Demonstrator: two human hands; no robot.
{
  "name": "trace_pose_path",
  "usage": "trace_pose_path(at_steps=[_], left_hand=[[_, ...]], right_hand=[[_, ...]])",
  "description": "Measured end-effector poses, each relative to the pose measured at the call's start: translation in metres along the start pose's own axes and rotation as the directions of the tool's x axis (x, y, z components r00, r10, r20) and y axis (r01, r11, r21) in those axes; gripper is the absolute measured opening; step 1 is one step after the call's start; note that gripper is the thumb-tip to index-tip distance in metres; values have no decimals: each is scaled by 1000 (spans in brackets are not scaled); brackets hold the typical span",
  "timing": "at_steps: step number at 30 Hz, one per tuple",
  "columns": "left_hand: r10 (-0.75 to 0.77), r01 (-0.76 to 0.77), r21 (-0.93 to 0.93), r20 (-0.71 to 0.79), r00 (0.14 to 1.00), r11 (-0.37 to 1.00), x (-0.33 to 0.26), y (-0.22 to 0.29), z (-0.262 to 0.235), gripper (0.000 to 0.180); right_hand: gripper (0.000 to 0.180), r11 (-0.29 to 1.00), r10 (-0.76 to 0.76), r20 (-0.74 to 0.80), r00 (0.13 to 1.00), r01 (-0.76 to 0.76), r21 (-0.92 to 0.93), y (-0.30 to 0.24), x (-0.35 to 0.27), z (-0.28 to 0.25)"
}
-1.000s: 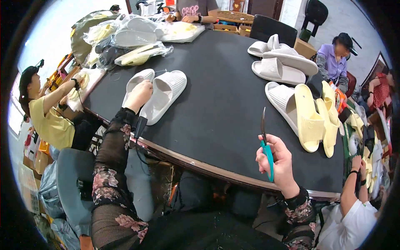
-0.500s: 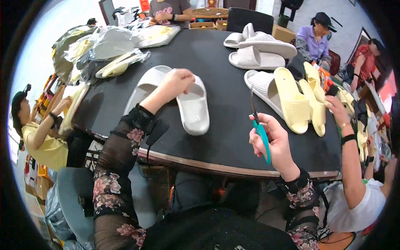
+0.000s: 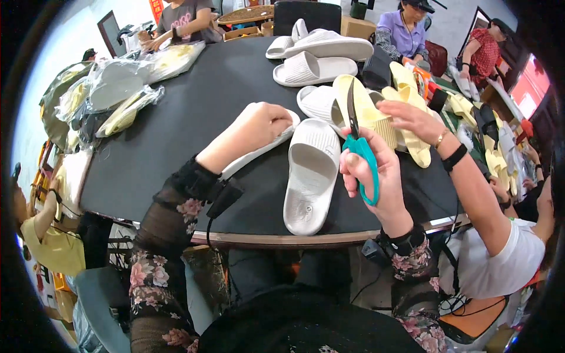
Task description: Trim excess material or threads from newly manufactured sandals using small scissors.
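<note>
My left hand (image 3: 256,129) is closed, its curled fingers gripping the far end of a white slide slipper (image 3: 259,153), which it mostly covers. Only that slipper's side edge shows, tilted. Beside it, a second white slide slipper (image 3: 307,206) lies sole down on the black tabletop, strap end away from me. In my right hand (image 3: 382,176) are scissors (image 3: 366,162) with teal handles. Their dark blades look closed and point up and away, in front of a yellow slipper (image 3: 358,97). The right hand is just right of the second white slipper.
More white slippers (image 3: 329,44) lie at the far middle of the table. Plastic-bagged slippers (image 3: 126,76) are heaped at the far left. From the right, a co-worker's hand (image 3: 415,120) reaches over yellow slippers (image 3: 412,141). Other people work around the table (image 3: 176,129).
The view has turned to the right. My left hand has come down onto one white slipper, now tilted; the other lies nearer my right hand. The co-worker's hand has reached further in over the yellow slippers.
</note>
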State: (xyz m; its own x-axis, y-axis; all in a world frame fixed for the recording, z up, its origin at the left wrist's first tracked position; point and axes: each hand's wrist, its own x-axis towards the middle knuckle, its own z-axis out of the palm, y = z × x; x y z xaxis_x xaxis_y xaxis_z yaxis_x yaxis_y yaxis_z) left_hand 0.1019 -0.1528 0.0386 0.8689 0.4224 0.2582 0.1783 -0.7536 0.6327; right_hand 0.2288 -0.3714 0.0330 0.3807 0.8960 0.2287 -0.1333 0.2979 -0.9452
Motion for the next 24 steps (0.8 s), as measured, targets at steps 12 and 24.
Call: trace_pose_path(at_steps=[12, 24], left_hand=[[-184, 74, -296, -365, 913, 952, -46, -37, -2, 12], [-191, 90, -257, -405, 894, 962, -58, -60, -8, 10]], right_hand=[[37, 971, 209, 225, 952, -229, 66, 14, 52, 12], [36, 830, 424, 419, 803, -530, 177, 38, 54, 17]])
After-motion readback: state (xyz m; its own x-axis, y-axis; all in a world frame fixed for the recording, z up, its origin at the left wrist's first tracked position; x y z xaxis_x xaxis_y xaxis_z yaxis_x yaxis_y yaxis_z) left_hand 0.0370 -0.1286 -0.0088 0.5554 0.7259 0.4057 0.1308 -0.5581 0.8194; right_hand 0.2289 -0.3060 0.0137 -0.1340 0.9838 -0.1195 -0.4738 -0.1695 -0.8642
